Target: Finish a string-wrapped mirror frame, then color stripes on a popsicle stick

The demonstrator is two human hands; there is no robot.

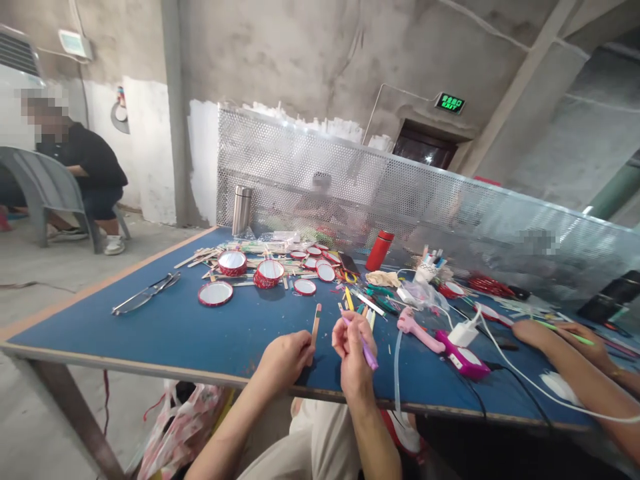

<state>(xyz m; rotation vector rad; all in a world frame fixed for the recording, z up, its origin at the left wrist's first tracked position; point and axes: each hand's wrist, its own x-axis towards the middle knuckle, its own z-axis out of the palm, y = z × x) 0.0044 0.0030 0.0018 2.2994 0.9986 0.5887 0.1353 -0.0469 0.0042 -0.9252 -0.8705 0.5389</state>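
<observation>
My left hand is closed near the front edge of the blue table, pinching a narrow wooden stick that stands up from the fingers and has a reddish tip. Just to its right, my right hand is wrapped round a purple pen, its thick end pointing down toward me. The two hands are apart. Beyond them lie round red-rimmed mirrors, among them one flat on the table and one on a red stack, with loose wooden sticks behind.
Glasses lie at the left. A steel flask and a red flask stand near the perforated screen. Right are a pink glue gun, a purple power strip, cables and another person's hands. A person sits far left.
</observation>
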